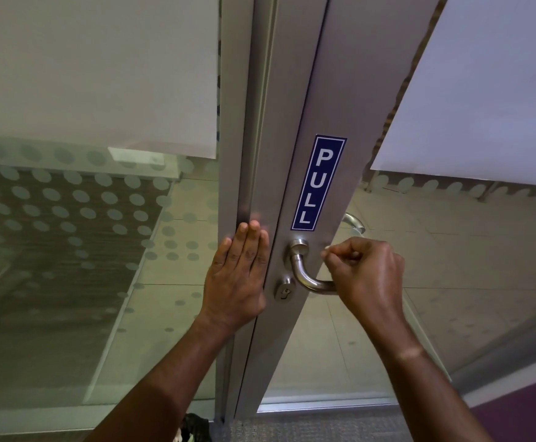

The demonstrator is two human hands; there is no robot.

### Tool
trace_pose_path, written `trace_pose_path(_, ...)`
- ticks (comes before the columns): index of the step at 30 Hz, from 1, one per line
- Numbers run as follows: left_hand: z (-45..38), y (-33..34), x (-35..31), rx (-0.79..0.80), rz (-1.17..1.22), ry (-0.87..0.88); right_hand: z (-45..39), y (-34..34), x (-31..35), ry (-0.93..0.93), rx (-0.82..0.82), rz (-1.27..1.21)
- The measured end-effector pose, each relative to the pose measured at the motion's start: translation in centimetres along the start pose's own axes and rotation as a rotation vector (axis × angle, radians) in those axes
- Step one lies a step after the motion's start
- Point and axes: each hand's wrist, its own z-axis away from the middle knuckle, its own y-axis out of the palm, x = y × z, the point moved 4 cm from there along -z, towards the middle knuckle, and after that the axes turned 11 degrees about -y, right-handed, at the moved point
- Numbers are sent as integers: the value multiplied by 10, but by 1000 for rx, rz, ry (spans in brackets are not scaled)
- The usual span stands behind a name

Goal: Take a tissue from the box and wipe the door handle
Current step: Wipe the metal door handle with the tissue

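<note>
1. Frosted glass panels with grey dots flank a grey metal door stile (320,100).
2. On it sits the curved brushed-steel lever handle (305,272), its grip running rightward from the round base.
3. Right hand (365,275), curled into a fist, covers the grip's free end; only a white speck shows at the fingertips, possibly tissue.
4. Left hand (238,279) presses flat, fingers extended, on the frame left of the handle.
5. Beside the handle: keyhole cylinder (284,290) lower left, blue PULL sticker (319,183) above; the bend and base look open for wiping.
</note>
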Motion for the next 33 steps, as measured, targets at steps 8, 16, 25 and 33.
trace_pose_path(8, -1, 0, 0, -2, 2, 2, 1, -21, -13, -23, 76, -77)
trace_pose_path(16, -1, 0, 0, 0, -2, 5, 6, -6, 4, -229, 96, -92)
trace_pose_path(25, -2, -2, 0, -3, 11, 2, 7, 1, 17, -325, 89, -55)
trace_pose_path(33, -2, -3, 0, 17, 22, -1, 4, -3, 24, -436, 170, -56)
